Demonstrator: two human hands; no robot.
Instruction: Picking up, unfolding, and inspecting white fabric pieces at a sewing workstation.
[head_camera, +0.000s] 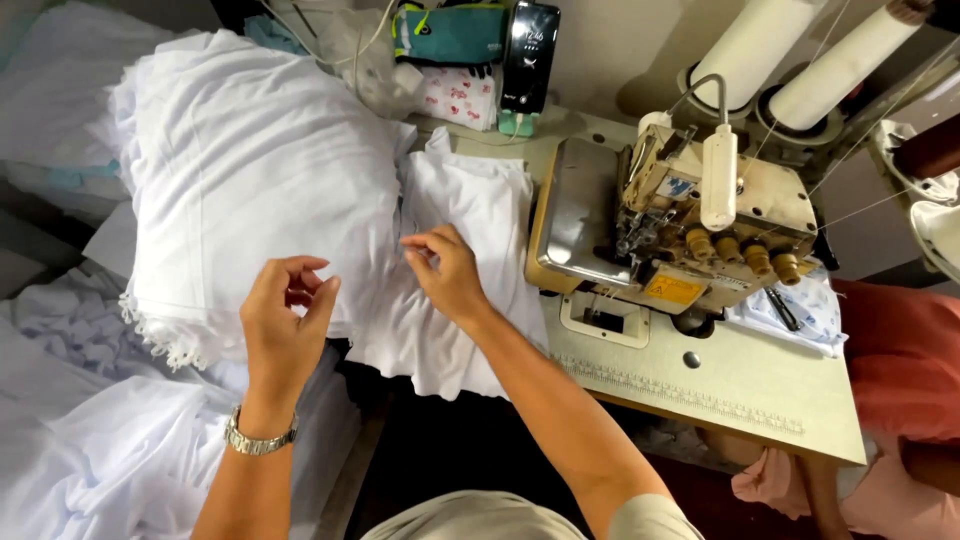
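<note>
**Soft white cloth under two hands at the sewing table**

Nearest, the left hand (285, 325), with a wristwatch (258, 440), hovers with fingers curled loosely, grasping nothing I can see. The right hand (447, 272) pinches with its fingertips the folded white fabric piece (455, 290), which lies between the big white fabric stack (250, 170) and the overlock machine (680, 230). The cloth looks light, limp and easily wrinkled; I judge an edge or corner the best place to grip. Farther behind stand thread cones (800, 55).
</note>
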